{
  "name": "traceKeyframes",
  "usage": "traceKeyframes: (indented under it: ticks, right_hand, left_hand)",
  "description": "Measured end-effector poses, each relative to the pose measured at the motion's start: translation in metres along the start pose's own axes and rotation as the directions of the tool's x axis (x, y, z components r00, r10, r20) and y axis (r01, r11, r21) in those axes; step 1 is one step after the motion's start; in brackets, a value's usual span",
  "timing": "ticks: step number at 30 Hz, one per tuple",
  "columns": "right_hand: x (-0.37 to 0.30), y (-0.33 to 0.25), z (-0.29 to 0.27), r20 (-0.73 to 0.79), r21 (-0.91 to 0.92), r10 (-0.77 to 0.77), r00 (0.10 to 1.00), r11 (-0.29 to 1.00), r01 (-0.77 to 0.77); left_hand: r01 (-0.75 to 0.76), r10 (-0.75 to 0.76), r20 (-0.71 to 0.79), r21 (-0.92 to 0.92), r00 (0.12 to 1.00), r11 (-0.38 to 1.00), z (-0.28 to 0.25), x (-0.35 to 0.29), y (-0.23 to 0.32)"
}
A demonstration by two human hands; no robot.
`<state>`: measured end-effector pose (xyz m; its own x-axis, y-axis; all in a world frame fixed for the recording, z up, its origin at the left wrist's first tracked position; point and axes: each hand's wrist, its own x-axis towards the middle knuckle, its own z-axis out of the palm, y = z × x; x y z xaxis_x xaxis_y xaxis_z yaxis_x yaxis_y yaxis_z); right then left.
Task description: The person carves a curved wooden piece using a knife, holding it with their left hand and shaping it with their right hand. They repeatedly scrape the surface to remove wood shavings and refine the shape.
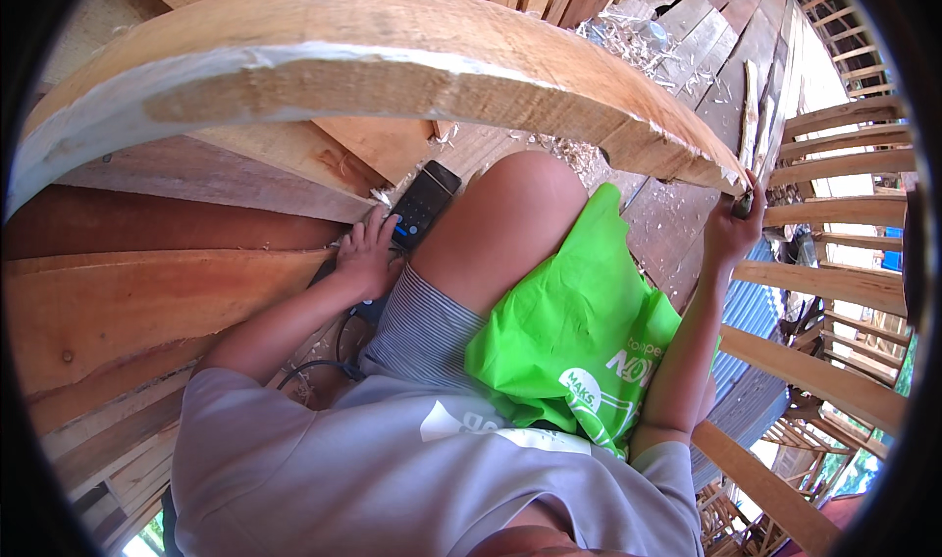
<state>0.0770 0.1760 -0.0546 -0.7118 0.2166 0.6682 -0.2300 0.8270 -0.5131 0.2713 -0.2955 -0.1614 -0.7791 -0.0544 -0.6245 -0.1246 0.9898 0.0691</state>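
Note:
My left hand (367, 259) rests beside a dark phone (428, 202) with a lit screen. Its fingers are stretched and slightly apart at the phone's lower edge, not wrapped round it. Out to the right, my right hand (738, 231) is closed at the end of a thick pale plank (412, 76). A small dark thing shows at its fingers, too hidden to name. The plank crosses in front of me from the left, bent by the lens. A bright green bag (579, 312) lies over my lap, under my right forearm.
Stacked boards (177, 302) stand close on my left. A black cable (324, 366) runs near my hip. Wood shavings (628, 42) litter the plank floor (677, 228) ahead. Slatted wooden rails (834, 204) and blue corrugated sheeting (751, 312) are on the right.

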Motion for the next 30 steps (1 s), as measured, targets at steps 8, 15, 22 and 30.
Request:
traceKeyframes:
  ticks: [8,15,22,30]
  right_hand:
    - [-0.001,-0.004,-0.001,0.019,-0.005,0.03,0.999,1.0,-0.029]
    - [-0.002,-0.01,-0.003,0.04,0.011,0.09,0.995,0.996,-0.091]
    - [-0.001,0.0,-0.001,0.003,-0.009,0.014,1.0,1.0,-0.014]
    - [0.0,0.007,0.002,-0.029,-0.006,-0.038,0.999,0.999,0.037]
  left_hand:
    - [-0.057,0.056,0.014,0.145,0.998,0.988,0.005,-0.006,-0.001]
    - [-0.053,0.056,-0.034,0.074,0.998,0.996,0.004,-0.008,0.0]
    - [-0.201,0.207,-0.08,0.079,0.975,0.976,0.004,-0.003,0.0]
    - [-0.179,0.186,-0.099,0.072,0.978,0.981,0.01,0.002,-0.003]
